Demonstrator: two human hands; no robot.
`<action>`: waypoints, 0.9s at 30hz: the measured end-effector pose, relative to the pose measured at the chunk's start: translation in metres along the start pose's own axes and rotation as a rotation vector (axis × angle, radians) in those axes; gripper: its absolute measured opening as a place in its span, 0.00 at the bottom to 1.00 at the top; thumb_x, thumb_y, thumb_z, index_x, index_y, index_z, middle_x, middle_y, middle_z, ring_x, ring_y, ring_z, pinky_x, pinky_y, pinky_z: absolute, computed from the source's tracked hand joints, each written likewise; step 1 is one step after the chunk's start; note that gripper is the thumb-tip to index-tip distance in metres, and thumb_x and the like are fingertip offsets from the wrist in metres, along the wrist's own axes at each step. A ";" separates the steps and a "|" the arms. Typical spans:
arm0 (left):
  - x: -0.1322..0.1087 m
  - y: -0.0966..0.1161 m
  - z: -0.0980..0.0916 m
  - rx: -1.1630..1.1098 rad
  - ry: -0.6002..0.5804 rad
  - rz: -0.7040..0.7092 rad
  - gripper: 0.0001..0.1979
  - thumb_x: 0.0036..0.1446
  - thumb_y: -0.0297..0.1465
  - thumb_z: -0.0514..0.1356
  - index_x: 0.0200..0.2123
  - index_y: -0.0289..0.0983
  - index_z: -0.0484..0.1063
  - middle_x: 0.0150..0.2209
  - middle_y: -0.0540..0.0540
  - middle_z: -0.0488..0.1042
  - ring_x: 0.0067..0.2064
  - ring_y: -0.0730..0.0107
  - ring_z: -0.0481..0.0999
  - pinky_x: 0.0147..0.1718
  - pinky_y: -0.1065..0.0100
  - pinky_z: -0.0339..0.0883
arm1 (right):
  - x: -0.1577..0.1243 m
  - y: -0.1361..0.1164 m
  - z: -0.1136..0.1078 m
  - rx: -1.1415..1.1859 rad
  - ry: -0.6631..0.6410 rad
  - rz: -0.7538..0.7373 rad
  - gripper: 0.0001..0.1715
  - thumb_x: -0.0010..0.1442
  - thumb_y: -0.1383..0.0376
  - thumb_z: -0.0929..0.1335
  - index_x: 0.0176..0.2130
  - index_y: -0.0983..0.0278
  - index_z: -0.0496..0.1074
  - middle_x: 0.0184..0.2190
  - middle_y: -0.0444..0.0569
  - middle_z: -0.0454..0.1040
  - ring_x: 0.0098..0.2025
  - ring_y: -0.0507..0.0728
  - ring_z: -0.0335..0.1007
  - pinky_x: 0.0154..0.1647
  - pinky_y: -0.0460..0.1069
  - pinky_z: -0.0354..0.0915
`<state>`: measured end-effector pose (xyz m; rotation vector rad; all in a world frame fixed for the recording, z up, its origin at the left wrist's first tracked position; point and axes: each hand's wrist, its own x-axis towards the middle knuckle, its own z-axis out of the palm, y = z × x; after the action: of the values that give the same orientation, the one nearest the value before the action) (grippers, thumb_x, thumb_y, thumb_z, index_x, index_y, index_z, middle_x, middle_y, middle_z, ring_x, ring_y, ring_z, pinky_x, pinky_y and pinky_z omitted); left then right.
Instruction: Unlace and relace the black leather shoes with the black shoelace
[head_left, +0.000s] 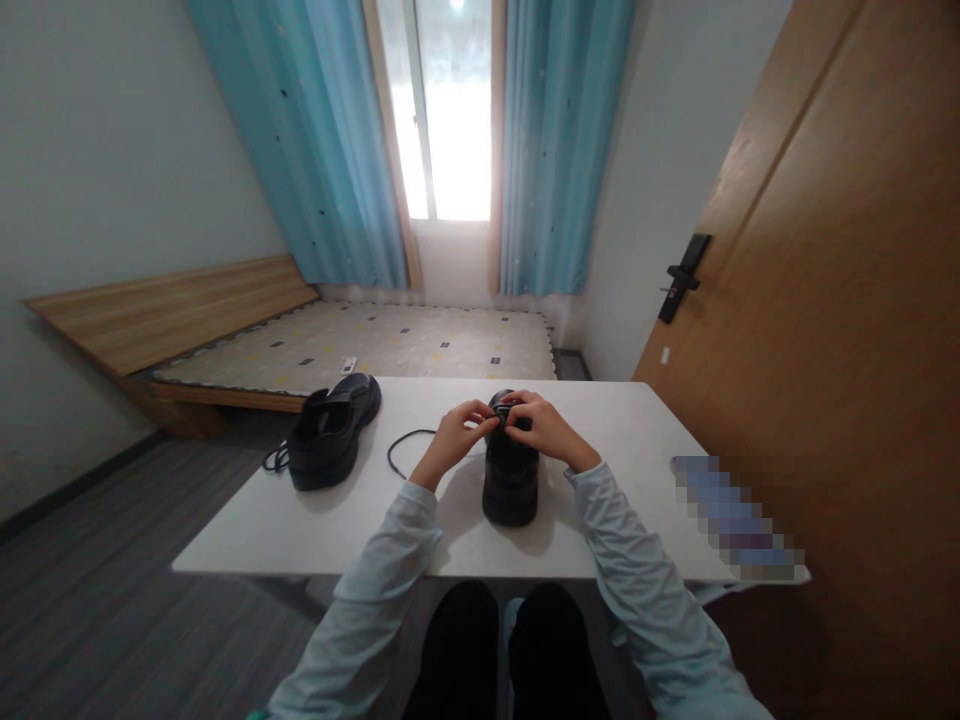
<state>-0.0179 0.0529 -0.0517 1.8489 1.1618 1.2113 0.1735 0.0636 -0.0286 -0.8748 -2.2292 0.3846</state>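
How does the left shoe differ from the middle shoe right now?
The left shoe has no hand on it; the middle shoe has the left hand and right hand at its lacing. The left shoe lies slanted on the table; the middle shoe lies nearly straight away from the person. Both are black.

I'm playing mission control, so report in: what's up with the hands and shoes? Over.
Left hand and right hand at far end of black shoe; grip too small to tell. Shoe on white table. Second shoe off left, apart from hands.
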 end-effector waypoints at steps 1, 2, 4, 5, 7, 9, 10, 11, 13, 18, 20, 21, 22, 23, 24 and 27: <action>-0.001 0.002 0.001 0.013 0.000 0.014 0.10 0.51 0.37 0.62 0.33 0.36 0.72 0.34 0.46 0.75 0.35 0.69 0.75 0.28 0.72 0.68 | -0.001 -0.001 -0.003 0.013 -0.011 0.002 0.04 0.50 0.72 0.70 0.25 0.65 0.73 0.46 0.54 0.72 0.49 0.60 0.68 0.54 0.58 0.61; -0.002 0.004 0.001 0.026 0.002 0.029 0.11 0.51 0.38 0.63 0.33 0.36 0.73 0.35 0.46 0.74 0.35 0.69 0.74 0.27 0.73 0.68 | -0.001 -0.001 -0.007 0.029 -0.026 0.004 0.04 0.50 0.72 0.70 0.25 0.65 0.73 0.46 0.54 0.72 0.50 0.60 0.68 0.55 0.58 0.60; -0.003 0.006 0.002 0.051 0.007 0.054 0.11 0.51 0.39 0.63 0.33 0.37 0.73 0.37 0.46 0.73 0.36 0.70 0.73 0.27 0.74 0.67 | -0.003 -0.002 -0.015 0.075 -0.060 0.015 0.04 0.51 0.71 0.70 0.25 0.65 0.73 0.47 0.54 0.72 0.51 0.60 0.68 0.56 0.58 0.60; -0.003 0.007 0.003 0.061 0.008 0.062 0.11 0.51 0.39 0.63 0.33 0.37 0.73 0.37 0.46 0.73 0.35 0.70 0.73 0.27 0.74 0.67 | -0.004 -0.003 -0.019 0.106 -0.075 0.020 0.04 0.51 0.70 0.70 0.25 0.65 0.73 0.47 0.54 0.72 0.51 0.60 0.68 0.56 0.58 0.59; -0.003 0.006 0.003 0.080 0.015 0.073 0.11 0.52 0.40 0.62 0.32 0.37 0.73 0.36 0.46 0.72 0.35 0.71 0.73 0.28 0.74 0.67 | -0.005 -0.003 -0.027 0.174 -0.093 0.028 0.05 0.52 0.67 0.70 0.26 0.65 0.73 0.49 0.54 0.71 0.53 0.60 0.67 0.57 0.58 0.58; -0.003 0.005 0.003 0.088 0.027 0.077 0.10 0.53 0.39 0.61 0.31 0.37 0.73 0.35 0.47 0.72 0.35 0.71 0.73 0.29 0.73 0.68 | -0.007 -0.004 -0.034 0.227 -0.106 0.032 0.06 0.54 0.65 0.70 0.26 0.65 0.73 0.50 0.54 0.71 0.54 0.60 0.67 0.58 0.58 0.57; -0.003 0.005 0.003 0.085 0.033 0.075 0.10 0.54 0.38 0.61 0.31 0.37 0.73 0.35 0.47 0.72 0.35 0.71 0.72 0.29 0.72 0.69 | -0.008 -0.004 -0.037 0.241 -0.113 0.033 0.07 0.54 0.64 0.70 0.26 0.65 0.73 0.50 0.54 0.71 0.54 0.60 0.66 0.59 0.58 0.57; -0.003 0.005 0.003 0.082 0.035 0.071 0.10 0.54 0.38 0.60 0.31 0.37 0.72 0.34 0.47 0.73 0.34 0.71 0.72 0.30 0.71 0.69 | -0.008 -0.004 -0.039 0.248 -0.119 0.034 0.08 0.55 0.62 0.70 0.26 0.64 0.73 0.50 0.54 0.71 0.54 0.60 0.66 0.59 0.58 0.56; -0.003 0.004 0.003 0.078 0.029 0.067 0.09 0.53 0.37 0.61 0.31 0.37 0.72 0.34 0.47 0.73 0.34 0.70 0.72 0.30 0.71 0.69 | -0.009 -0.004 -0.042 0.255 -0.125 0.032 0.10 0.55 0.61 0.70 0.26 0.65 0.73 0.50 0.54 0.71 0.54 0.60 0.66 0.59 0.59 0.56; -0.002 0.000 0.005 0.076 0.006 0.059 0.08 0.54 0.36 0.60 0.30 0.37 0.70 0.34 0.47 0.72 0.34 0.69 0.72 0.30 0.69 0.69 | -0.011 -0.001 -0.045 0.308 -0.167 0.025 0.12 0.56 0.60 0.70 0.26 0.65 0.72 0.49 0.54 0.71 0.53 0.60 0.67 0.57 0.58 0.58; 0.000 -0.002 0.006 0.096 0.021 0.050 0.08 0.56 0.36 0.58 0.30 0.37 0.69 0.33 0.46 0.71 0.34 0.69 0.71 0.29 0.69 0.69 | -0.011 0.000 -0.046 0.304 -0.192 0.032 0.12 0.55 0.60 0.70 0.25 0.65 0.72 0.50 0.53 0.70 0.53 0.60 0.66 0.58 0.58 0.57; 0.000 -0.004 0.007 0.113 0.031 0.049 0.08 0.56 0.36 0.57 0.30 0.37 0.69 0.33 0.46 0.71 0.34 0.69 0.71 0.30 0.69 0.69 | -0.011 0.000 -0.047 0.290 -0.206 0.034 0.12 0.55 0.60 0.71 0.25 0.65 0.72 0.50 0.53 0.70 0.54 0.60 0.66 0.58 0.58 0.57; 0.001 -0.005 0.007 0.131 0.039 0.049 0.08 0.57 0.36 0.57 0.30 0.37 0.69 0.33 0.46 0.70 0.34 0.69 0.71 0.31 0.68 0.69 | -0.011 0.000 -0.048 0.272 -0.218 0.035 0.11 0.55 0.61 0.71 0.25 0.65 0.72 0.51 0.53 0.69 0.54 0.60 0.65 0.59 0.58 0.56; 0.001 -0.005 0.007 0.150 0.043 0.049 0.09 0.57 0.36 0.56 0.30 0.37 0.69 0.34 0.46 0.70 0.34 0.69 0.72 0.32 0.68 0.69 | -0.012 0.001 -0.049 0.253 -0.229 0.034 0.11 0.54 0.61 0.71 0.25 0.65 0.73 0.51 0.53 0.69 0.55 0.60 0.64 0.59 0.59 0.55; 0.001 -0.006 0.007 0.165 0.044 0.049 0.09 0.57 0.36 0.56 0.30 0.37 0.69 0.34 0.46 0.71 0.34 0.69 0.72 0.33 0.67 0.69 | -0.012 0.001 -0.049 0.234 -0.237 0.033 0.10 0.54 0.62 0.71 0.25 0.65 0.73 0.52 0.53 0.68 0.55 0.60 0.64 0.60 0.59 0.55; 0.002 -0.007 0.006 0.184 0.048 0.030 0.08 0.57 0.36 0.56 0.31 0.37 0.69 0.35 0.46 0.72 0.34 0.68 0.73 0.34 0.67 0.69 | -0.014 0.003 -0.049 0.186 -0.264 0.042 0.07 0.53 0.64 0.72 0.26 0.65 0.73 0.53 0.53 0.67 0.57 0.62 0.62 0.60 0.60 0.53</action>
<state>-0.0143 0.0571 -0.0593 1.9879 1.3143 1.2066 0.2171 0.0575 -0.0023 -0.8097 -2.3684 0.7531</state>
